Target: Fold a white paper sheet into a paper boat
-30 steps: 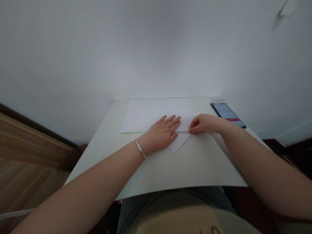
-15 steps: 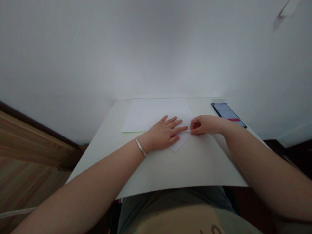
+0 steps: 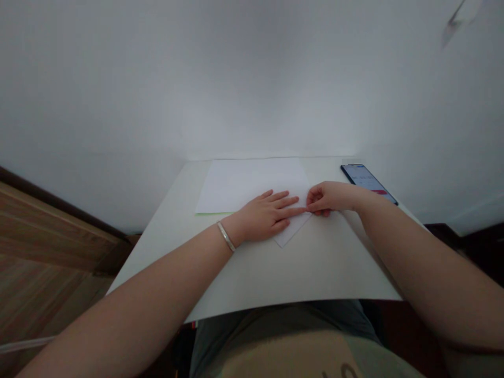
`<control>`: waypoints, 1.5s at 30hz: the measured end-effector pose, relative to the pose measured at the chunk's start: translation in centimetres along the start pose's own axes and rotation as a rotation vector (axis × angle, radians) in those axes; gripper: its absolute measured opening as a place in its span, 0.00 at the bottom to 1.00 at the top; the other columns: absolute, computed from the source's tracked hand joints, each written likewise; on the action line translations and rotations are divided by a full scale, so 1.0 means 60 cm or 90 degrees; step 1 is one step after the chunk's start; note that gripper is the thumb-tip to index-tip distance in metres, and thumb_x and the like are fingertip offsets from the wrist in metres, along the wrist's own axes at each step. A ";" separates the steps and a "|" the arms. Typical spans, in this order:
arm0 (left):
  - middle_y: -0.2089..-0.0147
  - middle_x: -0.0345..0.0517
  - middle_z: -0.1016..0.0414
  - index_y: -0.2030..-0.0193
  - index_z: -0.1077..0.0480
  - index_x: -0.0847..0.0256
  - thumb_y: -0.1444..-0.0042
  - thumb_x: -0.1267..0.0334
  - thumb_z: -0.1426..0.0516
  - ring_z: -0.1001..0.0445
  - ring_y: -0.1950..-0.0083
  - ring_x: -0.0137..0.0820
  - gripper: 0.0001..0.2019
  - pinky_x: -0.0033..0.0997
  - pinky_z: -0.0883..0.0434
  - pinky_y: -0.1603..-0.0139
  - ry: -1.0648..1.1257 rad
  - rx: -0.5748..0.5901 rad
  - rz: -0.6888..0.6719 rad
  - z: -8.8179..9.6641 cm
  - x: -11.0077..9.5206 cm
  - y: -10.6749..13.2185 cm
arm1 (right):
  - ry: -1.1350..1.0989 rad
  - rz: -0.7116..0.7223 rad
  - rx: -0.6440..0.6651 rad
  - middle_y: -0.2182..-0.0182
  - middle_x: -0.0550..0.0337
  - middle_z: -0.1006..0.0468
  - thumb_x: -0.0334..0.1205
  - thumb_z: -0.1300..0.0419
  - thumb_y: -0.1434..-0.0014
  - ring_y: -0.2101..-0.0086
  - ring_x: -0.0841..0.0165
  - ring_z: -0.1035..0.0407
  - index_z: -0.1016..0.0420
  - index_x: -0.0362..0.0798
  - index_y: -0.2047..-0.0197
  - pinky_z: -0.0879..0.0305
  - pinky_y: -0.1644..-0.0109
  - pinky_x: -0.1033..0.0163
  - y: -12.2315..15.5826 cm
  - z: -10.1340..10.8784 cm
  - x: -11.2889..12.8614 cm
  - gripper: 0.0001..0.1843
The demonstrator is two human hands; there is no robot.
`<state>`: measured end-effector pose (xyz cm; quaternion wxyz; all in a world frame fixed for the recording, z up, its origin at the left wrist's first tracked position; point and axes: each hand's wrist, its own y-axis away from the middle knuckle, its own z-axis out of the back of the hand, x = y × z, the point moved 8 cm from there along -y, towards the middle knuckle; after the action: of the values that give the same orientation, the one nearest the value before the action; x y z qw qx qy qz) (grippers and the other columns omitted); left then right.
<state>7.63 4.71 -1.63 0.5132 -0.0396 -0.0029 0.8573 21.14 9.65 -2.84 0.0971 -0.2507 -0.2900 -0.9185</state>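
A folded white paper [image 3: 290,234] lies on the table, one pointed corner toward me. My left hand [image 3: 268,214] rests flat on it with fingers spread, hiding much of it. The left index fingertip reaches the paper's right corner. There my right hand [image 3: 322,198] pinches the corner between thumb and curled fingers. Behind the hands lies a stack of white paper sheets [image 3: 248,181], with a thin green edge showing along its near side.
The white table [image 3: 315,273] stands against a white wall [image 3: 252,94]. A phone [image 3: 368,181] with its screen lit lies at the back right, close to my right forearm. Wooden furniture [image 3: 51,220] stands to the left, below the table's edge.
My right hand has shifted slightly up and left at the paper's corner. The left index finger has slid right toward that corner, and the left fingers lie closer together.
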 end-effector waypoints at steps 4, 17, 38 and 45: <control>0.28 0.39 0.52 0.31 0.52 0.44 0.33 0.58 0.57 0.53 0.28 0.40 0.24 0.50 0.52 0.32 -0.003 0.004 0.004 -0.001 0.001 0.000 | 0.008 -0.003 0.011 0.75 0.60 0.23 0.43 0.38 0.50 0.75 0.71 0.31 0.27 0.48 0.70 0.33 0.69 0.66 -0.001 -0.002 0.000 0.08; 0.28 0.39 0.52 0.32 0.49 0.41 0.33 0.58 0.58 0.53 0.28 0.41 0.23 0.51 0.51 0.32 -0.008 0.000 -0.009 -0.001 0.002 0.001 | -0.003 -0.037 0.062 0.77 0.60 0.24 0.48 0.33 0.54 0.74 0.70 0.29 0.27 0.48 0.70 0.33 0.71 0.67 -0.010 -0.005 -0.010 0.13; 0.29 0.40 0.49 0.31 0.49 0.47 0.33 0.60 0.58 0.52 0.29 0.37 0.23 0.47 0.52 0.31 -0.015 -0.006 -0.023 0.002 -0.004 0.001 | 0.015 -0.027 0.048 0.78 0.63 0.25 0.46 0.34 0.53 0.75 0.70 0.30 0.30 0.49 0.71 0.33 0.70 0.66 -0.008 -0.003 -0.008 0.11; 0.28 0.38 0.50 0.33 0.46 0.44 0.32 0.56 0.58 0.53 0.28 0.41 0.22 0.50 0.52 0.32 -0.014 -0.006 -0.025 0.000 0.002 0.001 | 0.037 -0.051 0.036 0.77 0.62 0.26 0.44 0.36 0.50 0.76 0.72 0.31 0.31 0.49 0.69 0.34 0.71 0.66 -0.002 -0.003 -0.003 0.10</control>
<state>7.50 4.77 -1.64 0.5299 -0.0322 -0.0131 0.8474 21.18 9.67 -3.11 0.0758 -0.2096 -0.3230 -0.9198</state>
